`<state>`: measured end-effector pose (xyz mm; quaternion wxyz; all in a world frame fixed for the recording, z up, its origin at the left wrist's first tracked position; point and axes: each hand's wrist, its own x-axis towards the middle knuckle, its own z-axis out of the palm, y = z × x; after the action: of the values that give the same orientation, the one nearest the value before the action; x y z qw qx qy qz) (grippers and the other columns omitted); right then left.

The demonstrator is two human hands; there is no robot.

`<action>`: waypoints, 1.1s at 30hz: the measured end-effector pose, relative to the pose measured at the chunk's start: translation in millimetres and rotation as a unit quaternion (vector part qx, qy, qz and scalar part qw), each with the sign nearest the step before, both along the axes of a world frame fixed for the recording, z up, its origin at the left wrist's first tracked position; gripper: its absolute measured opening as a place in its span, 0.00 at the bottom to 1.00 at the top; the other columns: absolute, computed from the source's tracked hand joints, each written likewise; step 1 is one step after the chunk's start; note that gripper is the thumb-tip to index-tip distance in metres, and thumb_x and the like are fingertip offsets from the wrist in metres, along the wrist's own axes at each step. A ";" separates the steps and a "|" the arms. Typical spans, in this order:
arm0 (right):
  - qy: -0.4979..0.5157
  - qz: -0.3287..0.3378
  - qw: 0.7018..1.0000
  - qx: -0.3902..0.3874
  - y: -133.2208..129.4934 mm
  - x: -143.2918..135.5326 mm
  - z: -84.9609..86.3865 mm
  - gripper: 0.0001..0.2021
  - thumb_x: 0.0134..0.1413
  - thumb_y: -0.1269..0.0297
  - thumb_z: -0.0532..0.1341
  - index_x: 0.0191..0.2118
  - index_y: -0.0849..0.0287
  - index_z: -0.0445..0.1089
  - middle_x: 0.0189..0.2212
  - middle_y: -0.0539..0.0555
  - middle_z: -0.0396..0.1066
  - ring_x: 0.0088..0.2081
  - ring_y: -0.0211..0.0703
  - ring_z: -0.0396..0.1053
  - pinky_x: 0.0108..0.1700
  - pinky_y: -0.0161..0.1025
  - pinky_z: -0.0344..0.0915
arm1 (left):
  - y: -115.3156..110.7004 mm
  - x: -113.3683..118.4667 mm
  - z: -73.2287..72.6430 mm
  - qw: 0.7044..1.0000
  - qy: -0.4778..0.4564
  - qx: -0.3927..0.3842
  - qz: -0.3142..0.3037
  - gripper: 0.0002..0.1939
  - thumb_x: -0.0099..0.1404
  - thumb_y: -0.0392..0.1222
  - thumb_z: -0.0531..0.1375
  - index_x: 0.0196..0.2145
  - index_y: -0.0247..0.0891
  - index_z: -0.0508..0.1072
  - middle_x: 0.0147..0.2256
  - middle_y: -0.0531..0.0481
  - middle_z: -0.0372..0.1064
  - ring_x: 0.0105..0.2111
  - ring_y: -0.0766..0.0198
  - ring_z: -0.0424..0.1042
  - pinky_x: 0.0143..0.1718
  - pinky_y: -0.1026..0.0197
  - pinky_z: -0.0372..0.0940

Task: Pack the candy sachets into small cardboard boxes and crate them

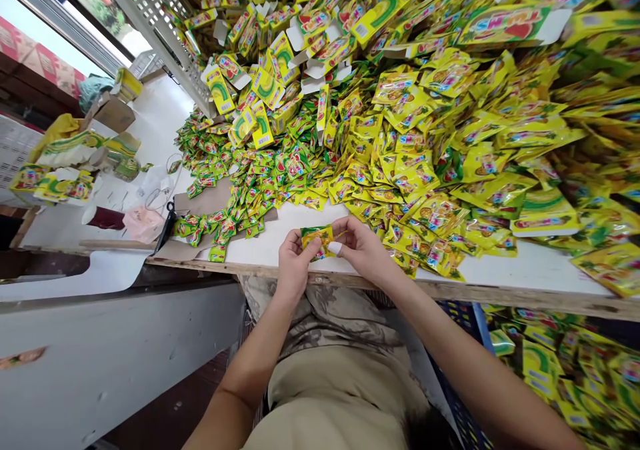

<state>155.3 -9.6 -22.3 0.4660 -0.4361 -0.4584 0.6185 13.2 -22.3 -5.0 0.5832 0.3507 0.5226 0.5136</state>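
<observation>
Just above the table's front edge, my left hand [294, 263] pinches a small yellow and green candy packet [318, 242] between thumb and fingers. My right hand [357, 245] closes on the packet's right end, with its thumb and fingertips together. A heap of yellow packets [410, 163] spreads over the table just beyond and to the right of my hands. To the left of it lie many smaller green packets [240, 203], some on a piece of brown cardboard [213, 200]. Small yellow boxes [270, 80] with open flaps lie on the heap farther back.
A white perforated crate [150, 23] stands at the back left. Scissors with black handles [167, 227], a dark red roll [105, 218] and a pink plastic bag [144, 225] lie on the left. Below the wooden table edge [500, 295], a blue crate [483, 333] holds more packets.
</observation>
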 end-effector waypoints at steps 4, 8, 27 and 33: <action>-0.003 0.002 1.000 0.000 -5.1 -3.1 2.6 0.18 0.43 0.61 0.64 0.42 0.54 0.60 0.37 0.51 0.66 0.30 0.38 0.65 0.33 0.38 0.66 | -0.4 0.1 3.9 1.000 0.000 0.011 0.012 0.16 0.51 0.45 0.69 0.36 0.38 0.70 0.37 0.51 0.74 0.37 0.67 0.72 0.43 0.63 0.66; -0.027 0.021 0.999 0.020 -6.1 1.2 5.4 0.16 0.45 0.64 0.62 0.41 0.55 0.60 0.36 0.51 0.65 0.28 0.37 0.65 0.31 0.38 0.66 | -1.0 -3.4 6.2 1.000 0.009 0.021 -0.017 0.14 0.52 0.43 0.69 0.35 0.38 0.71 0.35 0.52 0.74 0.35 0.67 0.72 0.40 0.64 0.65; -0.235 0.037 0.963 0.128 4.4 10.0 6.5 0.06 0.52 0.62 0.57 0.29 0.56 0.60 0.24 0.48 0.65 0.26 0.40 0.61 0.28 0.35 0.57 | 2.7 -8.9 9.9 0.987 0.110 -0.028 -0.112 0.20 0.45 0.42 0.71 0.33 0.35 0.69 0.30 0.53 0.69 0.32 0.68 0.67 0.37 0.64 0.62; -0.217 0.176 0.953 0.118 13.6 11.3 5.5 0.19 0.45 0.67 0.63 0.46 0.54 0.64 0.41 0.53 0.74 0.41 0.46 0.71 0.39 0.38 0.64 | 15.2 -7.7 3.8 0.983 0.109 -0.042 -0.138 0.19 0.40 0.42 0.73 0.27 0.34 0.70 0.27 0.52 0.71 0.28 0.67 0.69 0.35 0.63 0.64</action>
<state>166.6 3.9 -16.7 0.2874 -0.4141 -0.6874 0.5228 5.5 -7.1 -1.2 0.6021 0.4492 0.5505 0.3642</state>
